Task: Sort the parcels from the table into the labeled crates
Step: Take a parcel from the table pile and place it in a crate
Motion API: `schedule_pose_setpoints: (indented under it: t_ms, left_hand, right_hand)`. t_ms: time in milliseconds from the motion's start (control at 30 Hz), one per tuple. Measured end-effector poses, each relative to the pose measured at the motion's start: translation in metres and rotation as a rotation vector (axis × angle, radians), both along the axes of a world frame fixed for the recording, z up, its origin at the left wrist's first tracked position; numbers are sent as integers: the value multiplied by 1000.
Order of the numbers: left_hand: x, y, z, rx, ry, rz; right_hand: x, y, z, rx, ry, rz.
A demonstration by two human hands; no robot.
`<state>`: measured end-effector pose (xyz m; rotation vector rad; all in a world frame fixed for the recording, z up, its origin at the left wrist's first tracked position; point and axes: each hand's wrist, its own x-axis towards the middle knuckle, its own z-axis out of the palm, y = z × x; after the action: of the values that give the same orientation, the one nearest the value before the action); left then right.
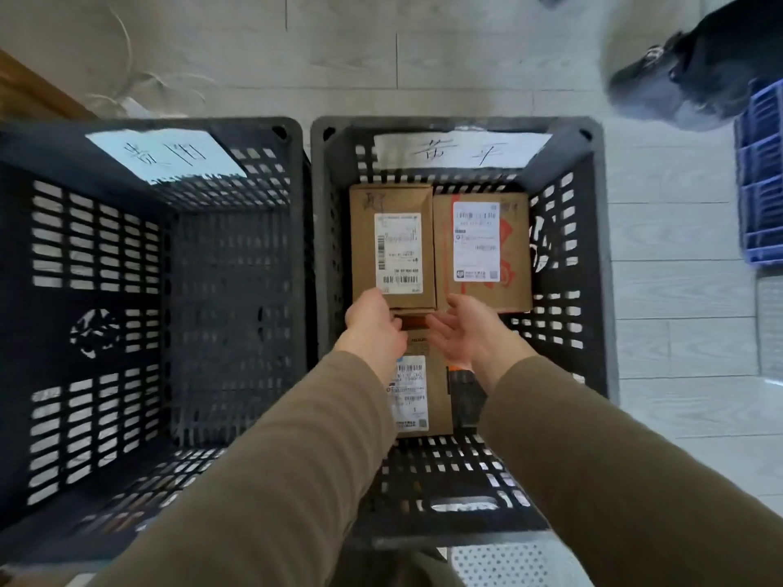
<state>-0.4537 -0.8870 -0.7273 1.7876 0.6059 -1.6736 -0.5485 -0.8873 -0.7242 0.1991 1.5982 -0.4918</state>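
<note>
The left hand (373, 322) is at the near end of the left box (392, 243), back to the camera, fingers curled out of sight at the edge. It seems to grip that end, though the contact itself is hidden. The right hand (464, 332) hovers just beside it, palm turned up and fingers loose, holding nothing, at the near edge of the right box (483, 247). Both boxes lie flat side by side, shipping labels up, against the far wall of the right crate (593, 247). A third box (417, 391) lies nearer, partly covered by the brown sleeves. A handwritten paper label (459, 150) lies over this crate's far rim. The left crate (161, 230) stands touching it, with its own paper label (165, 152). Both crates stand on a pale floor (487, 69); a blue crate (762, 171) sits at the right edge.
</note>
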Motion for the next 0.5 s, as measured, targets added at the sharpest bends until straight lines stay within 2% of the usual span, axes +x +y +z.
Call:
schedule_pose_setpoints:
  t_ms: [200,367,500]
  left_hand:
    - [27,20,109,-183,-26,-231]
    - [63,44,183,-328,-217,-476]
    - [89,66,241,-429,-320,-535]
  right_hand:
    - [-1,4,94,-114,54,160]
    - [6,14,177,-260,133,362]
    - [15,26,243,-373,185,501]
